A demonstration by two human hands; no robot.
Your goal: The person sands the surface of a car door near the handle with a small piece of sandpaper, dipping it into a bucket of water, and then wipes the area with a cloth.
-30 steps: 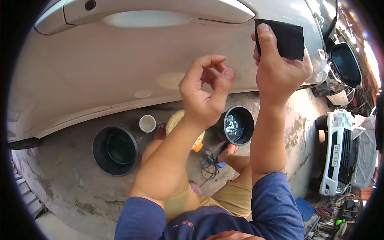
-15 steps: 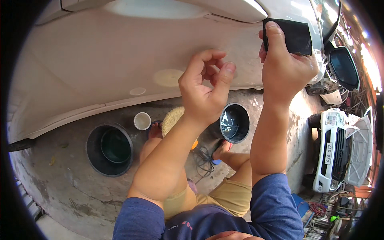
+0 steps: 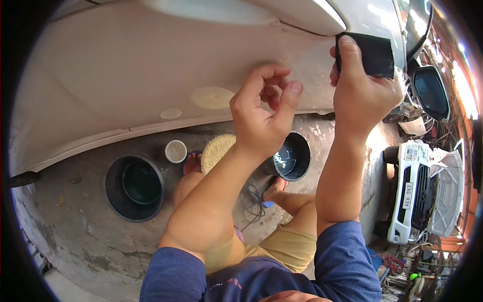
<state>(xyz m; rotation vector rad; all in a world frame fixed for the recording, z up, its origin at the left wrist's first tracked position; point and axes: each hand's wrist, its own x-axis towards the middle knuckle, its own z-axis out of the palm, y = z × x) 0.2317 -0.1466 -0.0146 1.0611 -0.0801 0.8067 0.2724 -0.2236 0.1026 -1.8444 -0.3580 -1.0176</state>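
My right hand [image 3: 366, 95] grips a black rectangular sheet of sandpaper [image 3: 375, 54], thumb on top and fingertips folded round its left edge. It is raised at the upper right, before the pale car door [image 3: 126, 75], just under the end of a long light moulding [image 3: 314, 14]. Whether the sheet touches the panel I cannot tell. My left hand [image 3: 261, 110] hovers in front of the door with nothing in it, fingers loosely curled and thumb apart. Left of that hand, the door bears a large cream patch [image 3: 212, 97] and a smaller pale one [image 3: 171, 114].
On the concrete floor stand a dark bucket [image 3: 114, 199] at left, a small white tub [image 3: 176, 151] and another black bucket [image 3: 302, 168]. A round fluffy buffing pad [image 3: 216, 151] and a coiled cord [image 3: 254, 206] lie by my feet. A side mirror [image 3: 431, 93] juts out at right.
My right hand and the sandpaper sit slightly lower and further right. My left hand has shifted slightly right, its pose unchanged. The whole view has moved a little too.
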